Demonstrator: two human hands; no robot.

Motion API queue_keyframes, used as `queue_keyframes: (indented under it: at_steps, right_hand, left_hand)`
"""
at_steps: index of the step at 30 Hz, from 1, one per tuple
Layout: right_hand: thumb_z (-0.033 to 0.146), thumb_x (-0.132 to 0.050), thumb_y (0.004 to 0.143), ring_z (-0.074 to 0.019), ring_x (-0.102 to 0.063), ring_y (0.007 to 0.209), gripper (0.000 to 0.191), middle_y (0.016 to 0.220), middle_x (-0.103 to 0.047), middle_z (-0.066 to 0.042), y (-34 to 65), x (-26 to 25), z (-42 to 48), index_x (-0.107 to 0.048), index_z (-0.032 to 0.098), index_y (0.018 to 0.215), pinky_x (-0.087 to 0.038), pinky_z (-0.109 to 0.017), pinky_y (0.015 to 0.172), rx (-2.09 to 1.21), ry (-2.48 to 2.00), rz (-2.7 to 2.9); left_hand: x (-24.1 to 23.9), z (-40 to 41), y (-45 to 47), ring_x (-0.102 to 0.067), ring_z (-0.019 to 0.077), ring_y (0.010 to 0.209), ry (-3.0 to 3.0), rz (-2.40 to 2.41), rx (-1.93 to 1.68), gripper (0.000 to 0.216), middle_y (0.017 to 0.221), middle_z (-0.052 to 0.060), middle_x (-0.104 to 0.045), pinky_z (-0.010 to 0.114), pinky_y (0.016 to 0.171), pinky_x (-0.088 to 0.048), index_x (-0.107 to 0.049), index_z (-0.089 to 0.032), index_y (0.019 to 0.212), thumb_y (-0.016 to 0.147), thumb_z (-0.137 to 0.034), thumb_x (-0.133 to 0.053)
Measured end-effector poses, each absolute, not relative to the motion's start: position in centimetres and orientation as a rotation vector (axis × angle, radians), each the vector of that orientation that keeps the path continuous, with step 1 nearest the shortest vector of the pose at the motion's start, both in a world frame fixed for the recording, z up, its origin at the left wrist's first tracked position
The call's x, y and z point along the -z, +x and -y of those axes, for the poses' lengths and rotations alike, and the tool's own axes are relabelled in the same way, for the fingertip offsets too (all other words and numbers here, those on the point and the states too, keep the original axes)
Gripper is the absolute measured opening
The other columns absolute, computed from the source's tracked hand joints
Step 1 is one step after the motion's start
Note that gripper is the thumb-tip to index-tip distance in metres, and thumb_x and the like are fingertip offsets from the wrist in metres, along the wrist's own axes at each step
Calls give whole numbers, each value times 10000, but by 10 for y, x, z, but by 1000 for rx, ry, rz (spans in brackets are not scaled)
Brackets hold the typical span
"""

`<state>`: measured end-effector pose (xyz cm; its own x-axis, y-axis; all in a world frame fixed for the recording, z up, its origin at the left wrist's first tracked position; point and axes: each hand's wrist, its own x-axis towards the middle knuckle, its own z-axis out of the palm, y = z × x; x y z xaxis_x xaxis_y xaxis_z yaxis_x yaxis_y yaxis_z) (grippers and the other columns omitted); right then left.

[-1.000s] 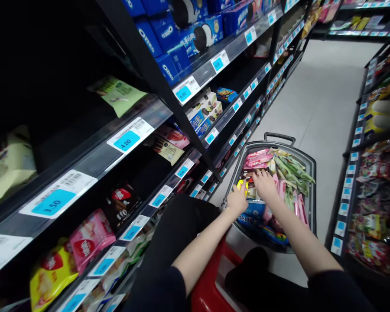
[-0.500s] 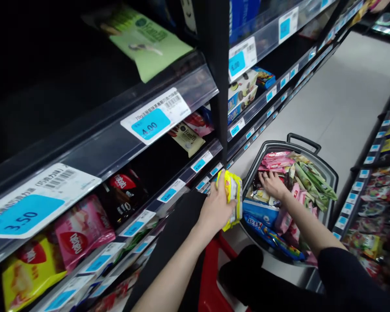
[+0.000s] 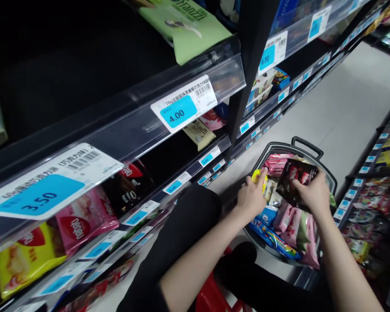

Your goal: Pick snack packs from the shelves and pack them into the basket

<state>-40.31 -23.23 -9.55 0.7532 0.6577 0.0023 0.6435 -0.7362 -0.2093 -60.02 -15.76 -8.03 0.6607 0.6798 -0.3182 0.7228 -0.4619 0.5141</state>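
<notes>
My right hand (image 3: 313, 195) grips a dark brown snack packet (image 3: 294, 180) with red labels, held above the right part of the shopping basket (image 3: 333, 173). At the basket's left side, my left hand (image 3: 251, 197) is closed on a yellow snack packet (image 3: 258, 177), mostly hidden by the fingers. Below the hands the basket holds pink packets (image 3: 287, 219), a blue packet (image 3: 268, 214) and a long blue packet (image 3: 279, 246) along the near side. More pink packets (image 3: 277, 162) lie at its far end.
Shelves on the left carry a green packet (image 3: 188, 26), a cream packet (image 3: 199, 133), a black packet (image 3: 130, 184), a pink packet (image 3: 86, 219) and a yellow packet (image 3: 27, 258). Something red (image 3: 211, 294) is below me. Another shelf of bagged goods (image 3: 370, 208) lines the right.
My left hand has carried the yellow packet from outside the basket to over its left side. The right hand has lifted the dark brown packet and moved right. The view has shifted slightly.
</notes>
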Motion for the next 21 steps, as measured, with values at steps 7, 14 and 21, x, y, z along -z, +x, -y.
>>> queue_keyframes:
  at_steps: [7,14,21]
  right_hand:
    - [412,-572,711,-343,-593,983,848,1124,-540,-290,-474,138,241,-219,-27,1345,-458,-407,804,-537,-2900,678]
    - [448,-305,862,-413,-611,882,763,1092,-489,-349,-519,163,244,-82,-55,1390,-464,-481,702,-345,-2768,644]
    - [415,-273,883,-341,-646,748,698,1071,-507,-307,-525,166,250,-120,-35,1395,-488,-422,629,-337,-2818,763]
  left_hand:
    - [156,182,-549,-575,271,949,2338,-1123,424,688,1188,143,-409,333,703,-483,-135,-409,1409,840,-322,-512]
    - [183,203,-576,-506,244,1037,2454,-1120,146,524,1309,172,-338,346,820,-457,-125,-226,1440,940,-305,-264]
    - [175,209,-589,-398,271,1134,2538,-1142,113,486,1336,159,-364,394,912,-382,-228,-203,1418,945,-317,-212]
